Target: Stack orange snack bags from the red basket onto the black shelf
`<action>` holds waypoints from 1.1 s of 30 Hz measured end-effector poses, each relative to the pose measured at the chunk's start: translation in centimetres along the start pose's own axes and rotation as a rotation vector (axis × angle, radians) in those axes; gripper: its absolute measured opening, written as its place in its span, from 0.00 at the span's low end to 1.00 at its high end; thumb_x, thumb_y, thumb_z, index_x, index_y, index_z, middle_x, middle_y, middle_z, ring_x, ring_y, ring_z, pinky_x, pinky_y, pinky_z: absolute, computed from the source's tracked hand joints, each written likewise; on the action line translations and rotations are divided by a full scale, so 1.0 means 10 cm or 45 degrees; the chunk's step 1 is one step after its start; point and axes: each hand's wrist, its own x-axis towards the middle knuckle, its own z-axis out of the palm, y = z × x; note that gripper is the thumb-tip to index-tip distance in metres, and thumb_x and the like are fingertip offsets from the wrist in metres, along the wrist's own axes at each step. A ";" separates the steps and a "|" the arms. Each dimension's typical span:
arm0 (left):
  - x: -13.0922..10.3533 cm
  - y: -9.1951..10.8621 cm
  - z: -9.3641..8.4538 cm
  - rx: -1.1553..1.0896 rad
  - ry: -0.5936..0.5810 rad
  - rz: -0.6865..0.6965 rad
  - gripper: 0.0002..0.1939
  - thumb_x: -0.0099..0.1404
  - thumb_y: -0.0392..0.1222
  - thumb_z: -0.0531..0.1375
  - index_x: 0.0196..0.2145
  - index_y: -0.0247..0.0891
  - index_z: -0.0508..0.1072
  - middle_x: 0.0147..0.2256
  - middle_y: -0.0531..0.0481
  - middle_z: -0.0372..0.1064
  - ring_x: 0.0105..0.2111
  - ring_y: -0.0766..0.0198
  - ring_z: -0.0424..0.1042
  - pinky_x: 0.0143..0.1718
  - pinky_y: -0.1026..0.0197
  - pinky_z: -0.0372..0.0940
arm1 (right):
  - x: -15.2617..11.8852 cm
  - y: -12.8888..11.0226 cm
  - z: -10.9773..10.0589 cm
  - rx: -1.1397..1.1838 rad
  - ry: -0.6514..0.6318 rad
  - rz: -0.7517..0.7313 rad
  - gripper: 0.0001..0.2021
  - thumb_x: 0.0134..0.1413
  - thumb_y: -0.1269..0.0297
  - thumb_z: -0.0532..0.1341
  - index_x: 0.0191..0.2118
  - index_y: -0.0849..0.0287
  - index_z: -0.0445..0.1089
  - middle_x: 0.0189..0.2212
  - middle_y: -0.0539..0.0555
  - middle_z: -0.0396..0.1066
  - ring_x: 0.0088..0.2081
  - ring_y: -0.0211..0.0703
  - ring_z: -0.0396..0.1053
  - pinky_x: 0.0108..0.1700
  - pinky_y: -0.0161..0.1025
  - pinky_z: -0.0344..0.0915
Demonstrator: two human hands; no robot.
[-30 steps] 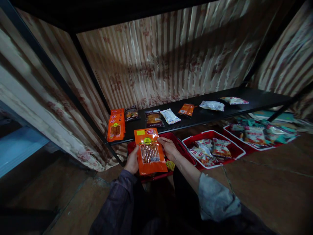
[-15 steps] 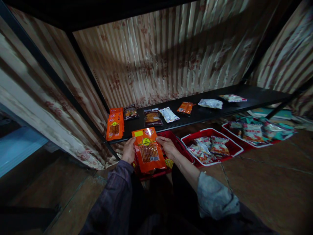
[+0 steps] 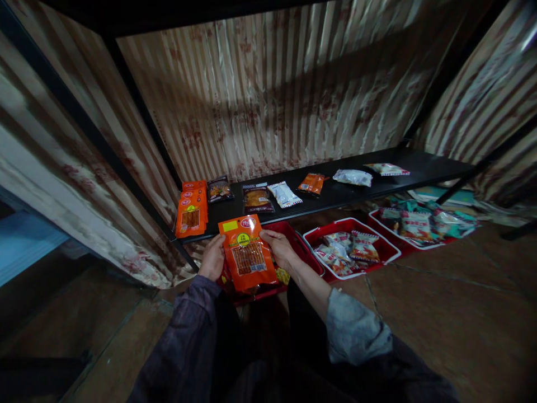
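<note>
An orange snack packet (image 3: 248, 254) with a yellow round label is held upright between my two hands. My left hand (image 3: 213, 258) grips its left edge, and my right hand (image 3: 277, 247) pinches its right edge near the top. Behind it, at the left end of the black shelf (image 3: 356, 196), lies an overlapping stack of similar orange packets (image 3: 192, 215). Under the held packet is a red basket (image 3: 300, 246) with yellow packets (image 3: 282, 276) partly showing; the packet and my hands hide much of it.
Along the shelf lie a dark packet (image 3: 220, 189), a brown packet (image 3: 257, 198), white packets (image 3: 285, 194) and a small orange one (image 3: 311, 183). Two more baskets with white rims (image 3: 396, 256) hold snack packets on the floor. Black posts (image 3: 142, 106) frame the shelf before a striped curtain (image 3: 260, 101).
The whole view has shifted slightly, so the shelf and baskets appear a little further left. Both hands still hold the orange packet, its top edge slightly more tilted.
</note>
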 end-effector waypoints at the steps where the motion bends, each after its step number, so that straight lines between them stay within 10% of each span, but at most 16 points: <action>1: 0.00 -0.02 -0.02 0.009 -0.031 -0.010 0.09 0.49 0.37 0.65 0.31 0.36 0.74 0.31 0.50 0.76 0.30 0.64 0.74 0.38 0.61 0.66 | 0.00 0.00 0.01 -0.001 0.001 0.011 0.15 0.30 0.58 0.71 0.27 0.60 0.73 0.21 0.49 0.74 0.22 0.37 0.67 0.26 0.34 0.63; 33: -0.13 -0.11 -0.53 -0.093 -0.091 -0.084 0.11 0.49 0.35 0.65 0.33 0.35 0.75 0.32 0.48 0.77 0.31 0.64 0.75 0.39 0.63 0.67 | 0.18 0.15 0.41 -0.050 0.035 0.042 0.05 0.40 0.68 0.66 0.28 0.61 0.74 0.20 0.50 0.74 0.20 0.38 0.69 0.23 0.34 0.66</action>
